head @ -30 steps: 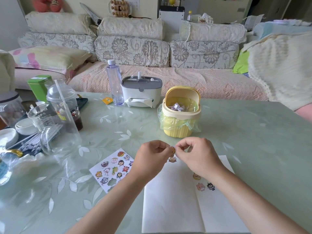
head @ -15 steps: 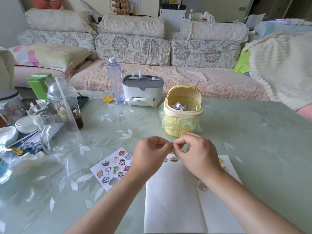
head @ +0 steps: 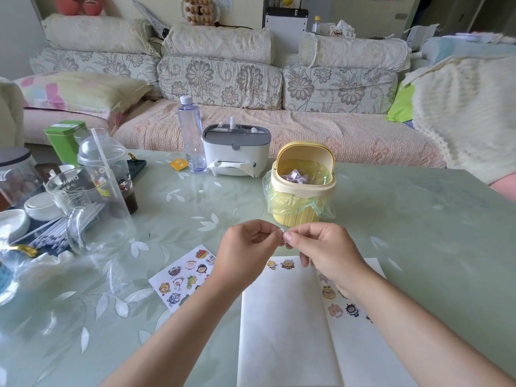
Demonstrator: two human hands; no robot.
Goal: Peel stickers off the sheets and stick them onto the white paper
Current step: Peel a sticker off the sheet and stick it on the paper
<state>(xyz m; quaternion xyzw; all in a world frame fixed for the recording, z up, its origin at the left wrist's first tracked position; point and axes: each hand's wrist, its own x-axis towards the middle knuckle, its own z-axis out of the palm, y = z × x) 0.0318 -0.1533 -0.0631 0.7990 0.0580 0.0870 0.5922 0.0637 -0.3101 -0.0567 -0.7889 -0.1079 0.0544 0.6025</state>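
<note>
1. Spreading across the whole view is the pale green leaf-patterned surface, with cups and jars crowded at its left edge and a yellow mini bin near the middle.
2. The white paper lies at the near edge, its long axis running away from the person. Several cartoon stickers already sit along its far edge and down its right side, while the left half is bare.
3. The sticker sheet lies flat just left of the paper, tilted, partly hidden under the left forearm, with many stickers left on it.
4. The left hand and right hand are raised above the paper's far edge, fingertips meeting; both pinch one small pale piece between thumb and forefinger.
5. That piece is too small to tell sticker from backing; judging by the task, it is probably being separated.
6. The paper lies directly below and toward the person from the hands. The right hand is over the stickered side and the left nearer the bare half, so either could press it down.
</note>
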